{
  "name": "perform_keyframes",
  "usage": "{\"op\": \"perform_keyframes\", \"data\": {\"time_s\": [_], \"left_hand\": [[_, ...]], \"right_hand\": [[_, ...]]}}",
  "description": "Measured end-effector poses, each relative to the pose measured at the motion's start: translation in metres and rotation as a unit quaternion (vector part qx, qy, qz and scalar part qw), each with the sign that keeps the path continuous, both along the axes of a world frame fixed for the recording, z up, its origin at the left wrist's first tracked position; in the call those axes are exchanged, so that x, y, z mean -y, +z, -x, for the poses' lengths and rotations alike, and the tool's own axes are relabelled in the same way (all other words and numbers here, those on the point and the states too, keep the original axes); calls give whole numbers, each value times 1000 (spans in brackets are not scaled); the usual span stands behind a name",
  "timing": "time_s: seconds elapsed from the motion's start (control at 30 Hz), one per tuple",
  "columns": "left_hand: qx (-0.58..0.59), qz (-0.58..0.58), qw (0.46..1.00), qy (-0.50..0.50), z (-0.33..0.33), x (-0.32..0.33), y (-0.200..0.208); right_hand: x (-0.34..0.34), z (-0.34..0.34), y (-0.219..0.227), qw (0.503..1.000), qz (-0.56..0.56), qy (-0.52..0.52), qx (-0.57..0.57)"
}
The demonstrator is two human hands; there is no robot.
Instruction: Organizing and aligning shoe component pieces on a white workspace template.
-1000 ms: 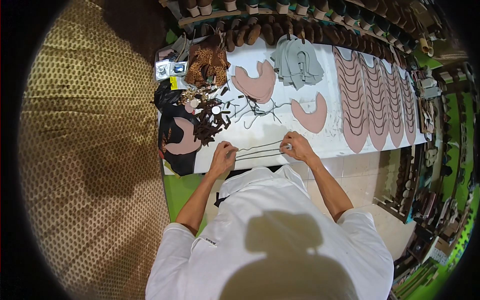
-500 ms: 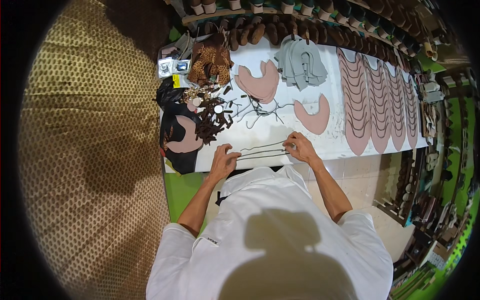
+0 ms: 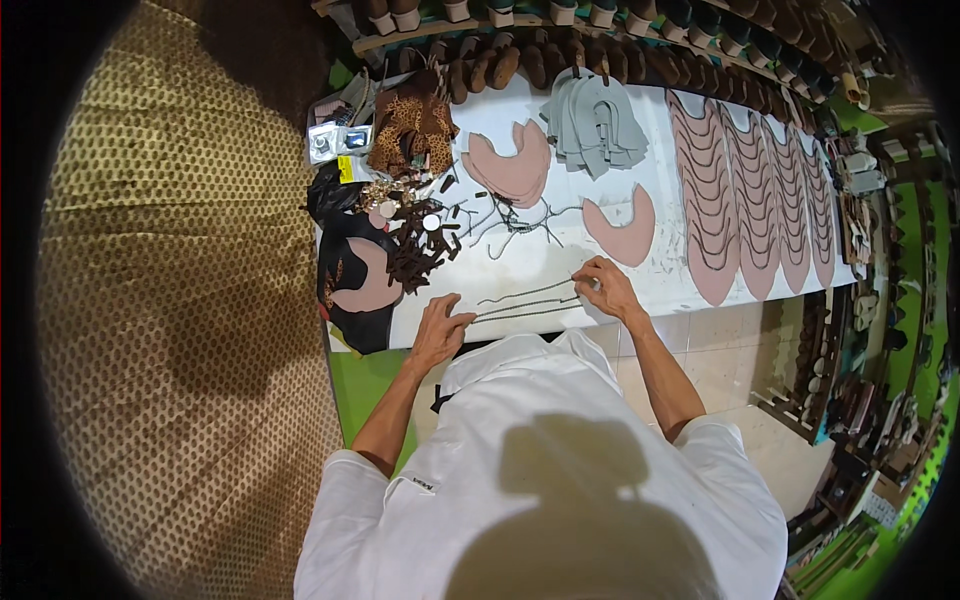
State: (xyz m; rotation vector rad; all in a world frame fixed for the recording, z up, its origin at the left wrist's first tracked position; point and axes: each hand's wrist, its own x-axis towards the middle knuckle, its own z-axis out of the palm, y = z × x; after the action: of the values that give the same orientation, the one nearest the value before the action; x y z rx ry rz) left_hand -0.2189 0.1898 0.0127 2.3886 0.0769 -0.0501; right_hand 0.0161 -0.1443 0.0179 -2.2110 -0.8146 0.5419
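– Dark grey, thin, twisted cords (image 3: 530, 312) in the head view: where exactly?
– Near the front edge of the white-topped table (image 3: 668, 285), in three lines, probably spread apart against tangling
– And the bare right hand (image 3: 610, 291)?
– Thumb and fingertips together, seemingly pinched on the right end of the uppermost cord (image 3: 530, 292), perhaps to hold that line straight
– The bare left hand (image 3: 438, 332)?
– Thumb tip at the left ends of the lower two cords; pinched or merely pressing, cannot tell. Likely a steadying touch
– Further off?
– Beyond the right hand, a single flat, pink, U-shaped piece (image 3: 630, 242); left of that, a loose dark, cord-like tangle (image 3: 518, 224). At far right, overlapping columns of pink U-shaped pieces (image 3: 712, 282), apparently staggered so as to leave every curved edge exposed
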Motion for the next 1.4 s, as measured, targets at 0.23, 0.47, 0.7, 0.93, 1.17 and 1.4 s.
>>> {"op": "perform_keyframes", "data": {"time_s": [0.23,0.47,0.7,0.93,1.17,1.4], "left_hand": [[2,-6,1000,2,0,-2,2],[15,73,991,108,-8,4,-5],[26,59,990,122,-20,10,-8],[23,53,990,130,-27,11,-6],[33,41,991,120,-20,11,-14],[23,40,990,133,-22,12,-18]], "right_hand": [[2,3,1,1000,-2,-13,-14],[-12,1,-1,1000,-2,22,0],[-15,10,-3,996,1,80,31],[-28,6,-5,989,4,114,95],[-28,-3,-3,982,52,173,60],[-40,2,-3,985,50,153,66]]}}
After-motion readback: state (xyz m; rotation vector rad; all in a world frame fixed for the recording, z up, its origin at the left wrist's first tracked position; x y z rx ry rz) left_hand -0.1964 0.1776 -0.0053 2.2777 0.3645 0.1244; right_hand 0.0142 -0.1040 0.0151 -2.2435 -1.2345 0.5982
